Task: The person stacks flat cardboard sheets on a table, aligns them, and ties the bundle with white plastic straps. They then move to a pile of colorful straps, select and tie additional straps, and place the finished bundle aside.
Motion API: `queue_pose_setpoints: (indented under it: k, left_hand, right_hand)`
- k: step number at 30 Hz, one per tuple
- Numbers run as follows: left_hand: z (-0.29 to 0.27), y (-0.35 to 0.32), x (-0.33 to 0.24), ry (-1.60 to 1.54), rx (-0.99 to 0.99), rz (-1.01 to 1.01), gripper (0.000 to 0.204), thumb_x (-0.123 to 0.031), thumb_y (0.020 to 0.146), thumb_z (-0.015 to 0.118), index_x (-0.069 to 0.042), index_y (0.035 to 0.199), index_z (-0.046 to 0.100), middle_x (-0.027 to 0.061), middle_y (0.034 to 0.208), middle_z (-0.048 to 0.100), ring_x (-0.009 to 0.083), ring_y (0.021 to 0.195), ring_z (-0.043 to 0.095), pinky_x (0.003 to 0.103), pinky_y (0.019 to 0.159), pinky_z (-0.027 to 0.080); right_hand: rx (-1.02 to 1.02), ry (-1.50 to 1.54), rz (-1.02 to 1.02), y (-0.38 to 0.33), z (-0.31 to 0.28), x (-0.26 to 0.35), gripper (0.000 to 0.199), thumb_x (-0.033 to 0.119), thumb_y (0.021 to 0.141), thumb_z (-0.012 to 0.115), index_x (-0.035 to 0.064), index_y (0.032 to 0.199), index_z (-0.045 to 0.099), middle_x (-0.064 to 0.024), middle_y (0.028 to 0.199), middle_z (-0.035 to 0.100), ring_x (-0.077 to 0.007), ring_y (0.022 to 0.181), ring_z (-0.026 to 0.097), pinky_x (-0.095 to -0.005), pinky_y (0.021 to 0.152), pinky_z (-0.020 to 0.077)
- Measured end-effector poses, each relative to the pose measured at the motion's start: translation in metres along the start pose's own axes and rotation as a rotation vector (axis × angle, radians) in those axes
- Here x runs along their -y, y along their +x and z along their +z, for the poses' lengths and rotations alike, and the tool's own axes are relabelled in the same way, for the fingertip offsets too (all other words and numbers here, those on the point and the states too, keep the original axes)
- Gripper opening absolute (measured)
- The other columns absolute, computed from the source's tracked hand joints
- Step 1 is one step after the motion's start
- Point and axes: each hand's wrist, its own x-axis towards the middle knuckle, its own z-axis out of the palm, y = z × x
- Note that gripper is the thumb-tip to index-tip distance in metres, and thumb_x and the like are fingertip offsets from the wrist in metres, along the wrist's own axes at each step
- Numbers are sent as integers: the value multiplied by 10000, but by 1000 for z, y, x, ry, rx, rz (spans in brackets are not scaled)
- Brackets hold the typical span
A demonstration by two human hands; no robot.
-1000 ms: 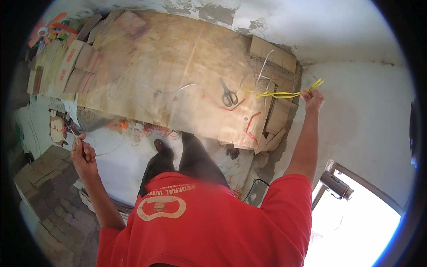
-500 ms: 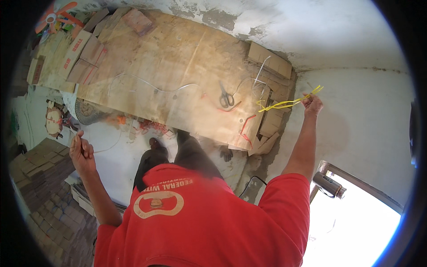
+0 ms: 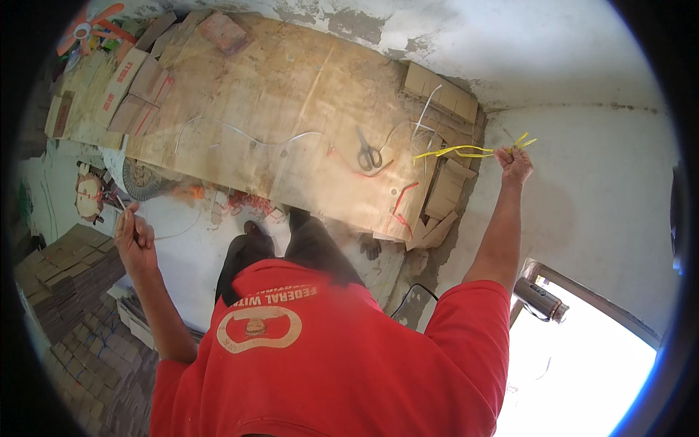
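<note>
My right hand (image 3: pixel 514 166), raised over the table's right end, is closed round a bunch of yellow strapping strips (image 3: pixel 466 151). Their long ends trail leftward and short ends stick out past my fingers. Far to the left, my left hand (image 3: pixel 136 237) is closed in a pinch. From it a thin pale strap (image 3: pixel 175 235) seems to curve off to the right; what sits between the fingertips is too small to be certain of. Scissors (image 3: pixel 369 157) with dark handles lie on the wooden table (image 3: pixel 291 87), between a white strap (image 3: pixel 251 140) and red strap pieces (image 3: pixel 399 205).
Folded cardboard (image 3: pixel 441 91) is stacked at the table's right end, and cartons (image 3: pixel 135 95) lie at its left. An orange-bladed fan (image 3: pixel 83 30) stands far left. Flat cardboard stacks (image 3: pixel 65 273) cover the lower left. A metal flask (image 3: pixel 540 299) is by the bright doorway.
The yellow strips have swung upward and lie flatter, with my right hand shifted slightly right. My left hand has turned a little, staying at nearly the same place.
</note>
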Motion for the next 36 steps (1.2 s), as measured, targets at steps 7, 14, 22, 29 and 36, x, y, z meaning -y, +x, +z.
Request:
queue_pose_setpoints:
  k: [7,14,22,29,36]
  left_hand:
    - [-5,-4,1,18,13,18,231,-166,965,510,40,1038,585,-1,569,446,38,402,276,209,359,248]
    - [-6,-12,-5,17,21,77,214,-158,970,494,23,1036,587,-13,583,442,32,413,270,205,371,255]
    - [-14,-22,-41,132,-97,281,169,-115,951,510,17,1010,598,47,688,544,101,583,463,228,544,396]
    - [-2,-52,-57,362,144,254,142,-89,842,615,45,866,652,80,726,620,142,625,575,269,600,460]
    - [-27,-88,-40,-27,152,121,137,-47,808,637,59,892,660,104,688,642,129,569,599,251,513,476]
  right_hand:
    - [-57,11,-5,-4,2,-1,100,20,918,454,-53,976,491,-222,852,625,-271,635,668,-414,604,619]
    - [-339,-425,-223,10,3,6,107,46,871,554,-38,917,602,-157,774,623,-225,501,619,-305,399,507]
    - [-155,-154,-531,-26,36,78,155,54,858,524,-26,911,646,-92,787,595,-169,579,552,-281,537,483]
    - [618,-349,-339,-290,242,77,119,77,887,567,36,940,665,-4,673,589,-58,506,472,-194,452,375]
    - [1485,-212,156,-526,355,13,116,80,921,554,-19,894,610,-52,612,560,-53,401,418,-179,378,338]
